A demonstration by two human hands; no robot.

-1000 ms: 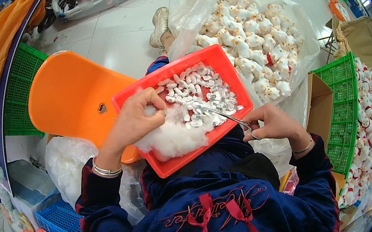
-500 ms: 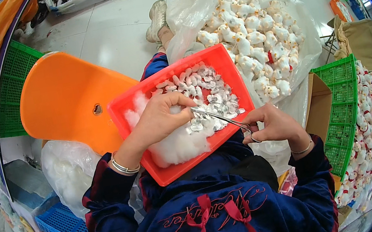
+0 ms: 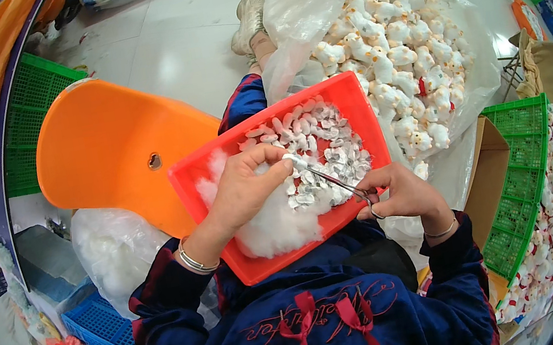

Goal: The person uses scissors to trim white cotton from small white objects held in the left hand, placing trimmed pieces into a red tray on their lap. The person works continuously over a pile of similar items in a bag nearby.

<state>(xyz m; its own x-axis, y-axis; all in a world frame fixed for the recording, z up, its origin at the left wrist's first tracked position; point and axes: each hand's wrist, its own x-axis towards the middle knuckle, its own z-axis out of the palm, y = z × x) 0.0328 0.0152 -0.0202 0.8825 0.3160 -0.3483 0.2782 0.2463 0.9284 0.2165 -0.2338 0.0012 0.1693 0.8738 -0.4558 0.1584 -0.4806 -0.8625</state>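
In the head view, the left hand [image 3: 247,186] has its thumb and forefinger pressed together on a small white piece [image 3: 293,161], at the tip of the slim silver scissor-handled metal tool [image 3: 337,183]. The right hand [image 3: 402,189] is curled round the tool's 2 looped handles, probably to steer the tip while the left steadies the piece. That piece lies just beyond the left fingertips, well apart from the right hand (whether the tip sits inside it, I cannot tell).

Both hands work over the shallow red rectangular plastic tray [image 3: 258,270], which seems set on the lap for easy reach. Fluffy white fibre stuffing [image 3: 287,233] fills its near-left corner, partly under the left hand. Small pale curved pieces [image 3: 317,129] spread toward the far and right edges, likely grouped apart so that each hand finds its own supply.
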